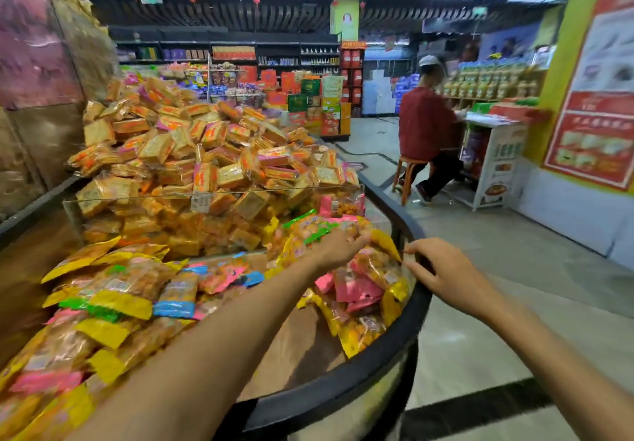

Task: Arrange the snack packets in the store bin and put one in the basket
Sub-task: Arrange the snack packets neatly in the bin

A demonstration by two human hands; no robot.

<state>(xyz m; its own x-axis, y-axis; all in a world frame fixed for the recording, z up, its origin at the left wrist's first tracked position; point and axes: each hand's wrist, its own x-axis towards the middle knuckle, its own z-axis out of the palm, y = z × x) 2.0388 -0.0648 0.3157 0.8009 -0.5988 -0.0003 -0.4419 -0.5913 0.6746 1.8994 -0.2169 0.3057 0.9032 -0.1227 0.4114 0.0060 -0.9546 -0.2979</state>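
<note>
My left hand (338, 246) reaches across the middle of the frame into the store bin (413, 320), its fingers curled over a snack packet (310, 226) with a green edge at the far end of the pile; I grip it from above. My right hand (442, 274) sits right of centre at the bin's dark curved rim, fingers bent, their tips at the yellow edge of another packet (387, 241). Whether they actually pinch that edge I cannot tell.

The snack packets (120, 300) lie loose in the lower left and centre: clear bags of orange-brown pieces sealed with yellow, pink, green and blue ends. Their printing is too blurred to read. A smaller heap of pink and yellow ones (360, 296) rests against the rim below my right hand.

Behind a clear divider (212, 197) in the middle of the frame rises a mound of square orange-wrapped packets (206, 152). A small white price tag (200, 203) hangs on the divider; its figures are illegible.

At upper right a person in a red top (425, 124) sits on a stool (408, 173) at a white counter (494, 166). A red poster (597, 97) on the green pillar at the right edge carries writing I cannot make out.
</note>
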